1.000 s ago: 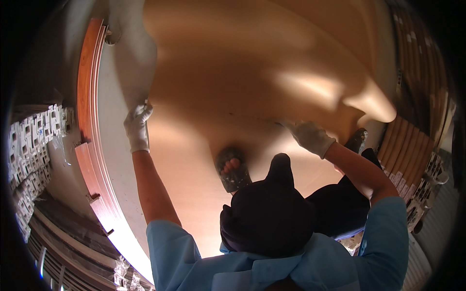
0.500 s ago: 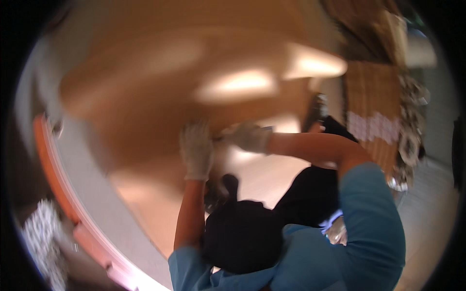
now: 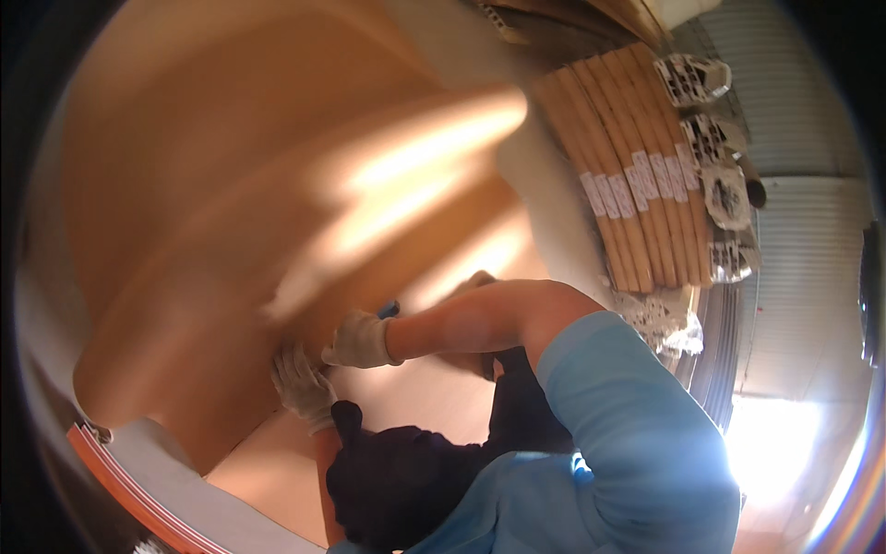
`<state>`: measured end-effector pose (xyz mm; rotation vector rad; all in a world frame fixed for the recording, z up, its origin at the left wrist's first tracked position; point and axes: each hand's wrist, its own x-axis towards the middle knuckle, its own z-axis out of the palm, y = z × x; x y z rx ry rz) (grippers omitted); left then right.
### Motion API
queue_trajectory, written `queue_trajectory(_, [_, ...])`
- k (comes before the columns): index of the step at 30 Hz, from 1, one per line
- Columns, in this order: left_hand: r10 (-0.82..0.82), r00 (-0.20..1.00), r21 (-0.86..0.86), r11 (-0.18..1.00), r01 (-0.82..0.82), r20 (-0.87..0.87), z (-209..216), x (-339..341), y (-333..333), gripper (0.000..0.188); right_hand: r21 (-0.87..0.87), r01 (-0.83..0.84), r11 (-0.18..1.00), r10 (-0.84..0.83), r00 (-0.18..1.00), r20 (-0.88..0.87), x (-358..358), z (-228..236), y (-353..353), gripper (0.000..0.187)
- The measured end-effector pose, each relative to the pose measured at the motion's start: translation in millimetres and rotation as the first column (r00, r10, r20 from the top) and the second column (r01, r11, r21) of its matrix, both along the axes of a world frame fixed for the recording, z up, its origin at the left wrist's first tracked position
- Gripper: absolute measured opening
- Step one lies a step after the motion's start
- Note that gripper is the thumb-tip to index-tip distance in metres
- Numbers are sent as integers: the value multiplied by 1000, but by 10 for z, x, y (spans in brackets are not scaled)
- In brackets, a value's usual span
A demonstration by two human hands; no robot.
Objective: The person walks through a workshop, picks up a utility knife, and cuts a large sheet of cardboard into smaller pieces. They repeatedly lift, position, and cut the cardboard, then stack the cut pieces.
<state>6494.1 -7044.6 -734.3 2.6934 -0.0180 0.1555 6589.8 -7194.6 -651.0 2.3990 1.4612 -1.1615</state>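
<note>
A large brown sheet (image 3: 212, 240), bent into a broad curve and looking like cardboard or heavy paper, rises in front of me. My left hand (image 3: 303, 383), in a pale work glove, lies with its fingers stretched out against the sheet's lower part. Close to its right, my right hand (image 3: 362, 340), also gloved, is closed round a slim tool whose blue handle end (image 3: 389, 309) sticks out behind the fist. The tool's working end points toward the left hand, too small to make out. Light brown flat board (image 3: 277, 462) lies under the hands.
Several long flat brown cartons (image 3: 637, 175) with white labels stand side by side at the right. Wrapped pale parts (image 3: 724, 194) line their far side. A corrugated wall (image 3: 812, 268) is at the far right, and an orange-red edge strip (image 3: 138, 494) curves at lower left.
The whole view has swung, and both hands now appear lower and further left in it. The right hand is nearer to the left one, still holding the tool. The brown sheet looks more steeply curved.
</note>
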Motion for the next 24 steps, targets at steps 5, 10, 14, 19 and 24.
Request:
queue_trajectory(5, [-4, 999, 87, 996, 0, 48, -121, -68, -23, 31, -41, 40, 998, -41, 999, -31, 211, -259, -900, 30])
queue_trajectory(10, [-41, 989, 174, 985, 16, 142, -218, -55, -39, 31, -70, -9, 997, 21, 985, 169, 521, -170, -2499, 36])
queue_trajectory(14, [-71, 973, 209, 978, 25, 218, -191, 15, -98, 29, -393, 141, 909, -77, 982, 175, 863, 200, -3697, 38])
queue_trajectory(19, [-147, 954, 305, 950, 63, 261, 40, 177, -280, 33, -464, 204, 862, -164, 979, 125, 919, 84, -4132, 48])
queue_trajectory(24, [-188, 945, 389, 918, 73, 267, 272, 250, -405, 43, -295, 475, 829, -479, 876, 62, 1045, 107, -4907, 50])
